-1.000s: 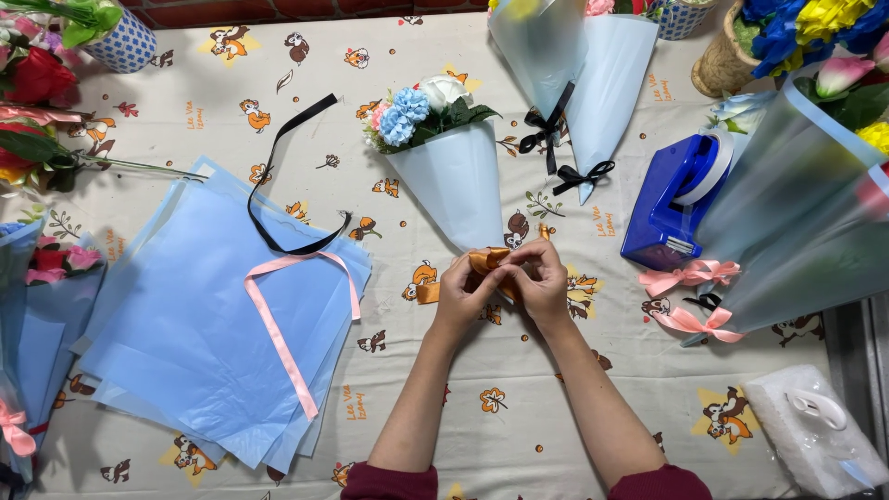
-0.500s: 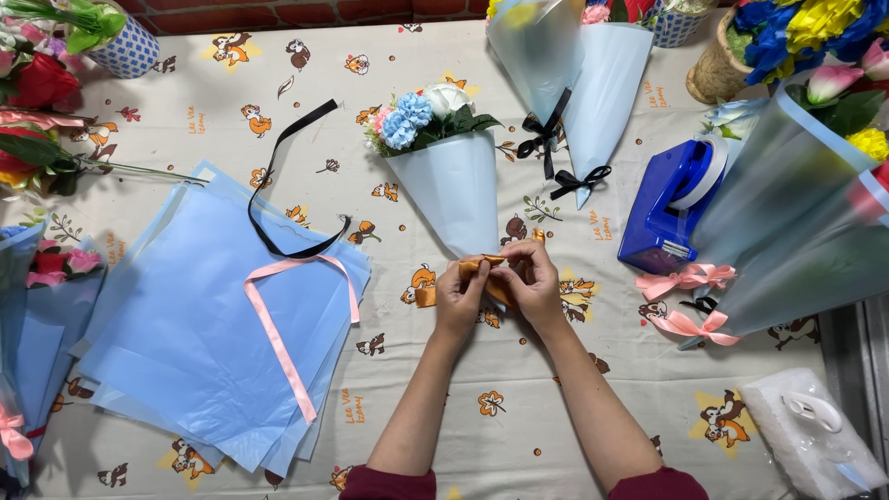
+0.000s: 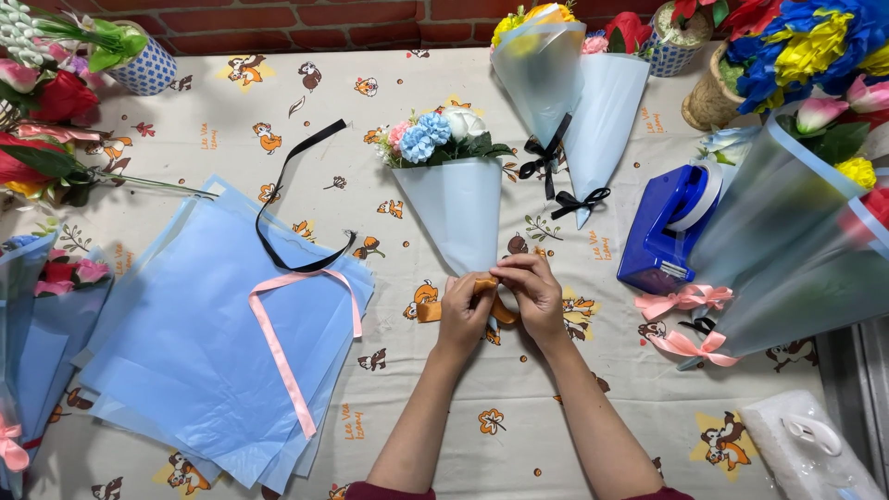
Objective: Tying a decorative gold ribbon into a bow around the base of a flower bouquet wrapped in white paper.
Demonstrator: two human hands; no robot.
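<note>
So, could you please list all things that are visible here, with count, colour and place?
bouquet: one, pale blue wrap, centre, tip at the hands
orange ribbon: one, at that tip, in both hands
paper sheets: a stack, blue, left
pink ribbon: one, on the sheets
black ribbon: one, loose, above the pink one
finished bouquets: two, blue wraps, black bows, top centre
tape dispenser: one, blue, right
pink bows: two, under the dispenser
large wraps: two at least, clear blue, far right
tablecloth: one, cream, cartoon print
left hand: pinching the ribbon
right hand: pinching the ribbon
</note>
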